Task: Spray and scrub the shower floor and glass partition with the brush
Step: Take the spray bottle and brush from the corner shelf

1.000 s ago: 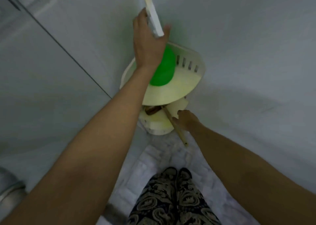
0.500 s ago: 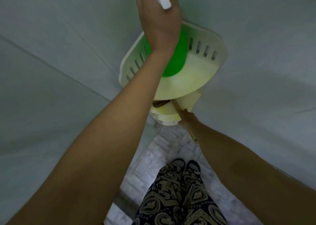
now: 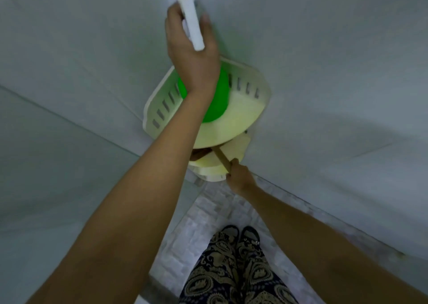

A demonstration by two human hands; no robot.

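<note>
Pale tiled shower corner, two-tier corner shelf point(image 3: 259, 109) on the wall, mosaic shower floor point(image 3: 203, 229) below. Left hands-side: left hand point(image 3: 192, 49) wrapped round a white handle point(image 3: 192, 19) above a green object point(image 3: 217, 100) on the top tier — spray bottle, probably. Right hand point(image 3: 239, 176) clamped on the wooden brush point(image 3: 222, 158) handle at the lower tier. Step: fetching tools — no scrubbing yet. Next: lift both clear without snagging the shelf.
</note>
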